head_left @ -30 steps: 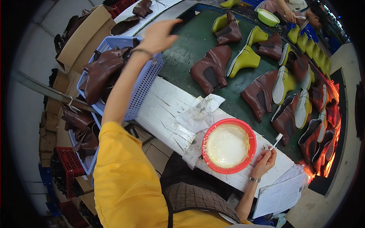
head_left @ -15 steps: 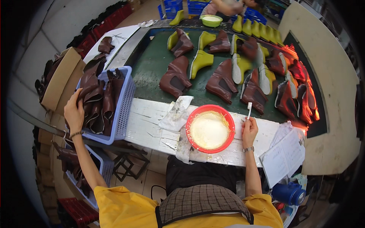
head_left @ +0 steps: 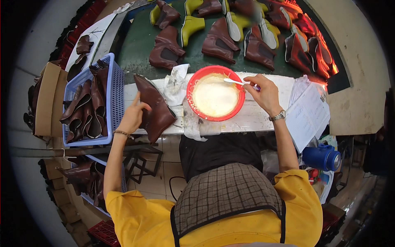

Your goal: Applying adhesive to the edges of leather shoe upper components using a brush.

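My left hand [head_left: 133, 116] is closed on a brown leather boot upper [head_left: 155, 108], which hangs tilted over the near edge of the white work table, between the blue basket and a red bowl [head_left: 190, 95]. In the bowl is a creamy white paste [head_left: 214, 96]. My right hand [head_left: 264, 94], at the bowl's right side, pinches a white toothbrush [head_left: 233, 81]. The brush head is over the paste; whether it touches cannot be made out. Several more brown uppers [head_left: 84, 111] stand in the blue plastic basket [head_left: 110, 90] on the left.
Brown boots [head_left: 220, 43] and yellow-green shoe lasts [head_left: 191, 29] stand on the green surface behind the bowl, with a red glow at far right. A crumpled white cloth [head_left: 175, 88] lies left of the bowl, papers [head_left: 306, 113] and a blue flask [head_left: 323, 157] at right.
My left hand has brought a boot upper out of the basket and rightward over the table edge. My right hand has moved the toothbrush over the bowl. The view has tipped downward.
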`<state>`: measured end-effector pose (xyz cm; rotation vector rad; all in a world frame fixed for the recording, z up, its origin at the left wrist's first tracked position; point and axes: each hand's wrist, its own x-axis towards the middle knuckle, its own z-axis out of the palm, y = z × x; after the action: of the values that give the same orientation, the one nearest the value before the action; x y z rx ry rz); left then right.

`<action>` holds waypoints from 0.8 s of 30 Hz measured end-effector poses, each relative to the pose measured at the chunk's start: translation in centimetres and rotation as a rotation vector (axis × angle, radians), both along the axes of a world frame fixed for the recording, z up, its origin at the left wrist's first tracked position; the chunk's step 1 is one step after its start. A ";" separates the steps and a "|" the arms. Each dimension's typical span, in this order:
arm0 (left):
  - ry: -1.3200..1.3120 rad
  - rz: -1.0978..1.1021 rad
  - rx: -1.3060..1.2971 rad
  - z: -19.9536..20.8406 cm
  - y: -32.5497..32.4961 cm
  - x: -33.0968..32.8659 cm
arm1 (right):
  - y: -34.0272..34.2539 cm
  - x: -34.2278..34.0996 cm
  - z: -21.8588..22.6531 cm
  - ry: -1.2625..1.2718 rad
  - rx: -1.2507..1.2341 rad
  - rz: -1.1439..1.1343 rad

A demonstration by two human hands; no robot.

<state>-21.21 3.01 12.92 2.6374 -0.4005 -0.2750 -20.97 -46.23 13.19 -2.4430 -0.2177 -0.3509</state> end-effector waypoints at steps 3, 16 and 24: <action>0.220 0.332 -0.041 0.6 -2.0 1.2 | 0.3 -0.5 0.2 0.021 -0.161 0.027; -0.367 0.526 -0.718 -1.1 -5.3 1.9 | -0.4 -2.9 0.9 0.020 -0.176 0.036; 0.520 0.201 -0.884 7.9 -11.3 -3.1 | 4.0 0.3 4.3 -0.193 0.299 0.430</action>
<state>-24.27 -8.27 20.85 1.6440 -0.0446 -0.5477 -20.68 -42.20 17.47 -2.0020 -0.7078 -0.3936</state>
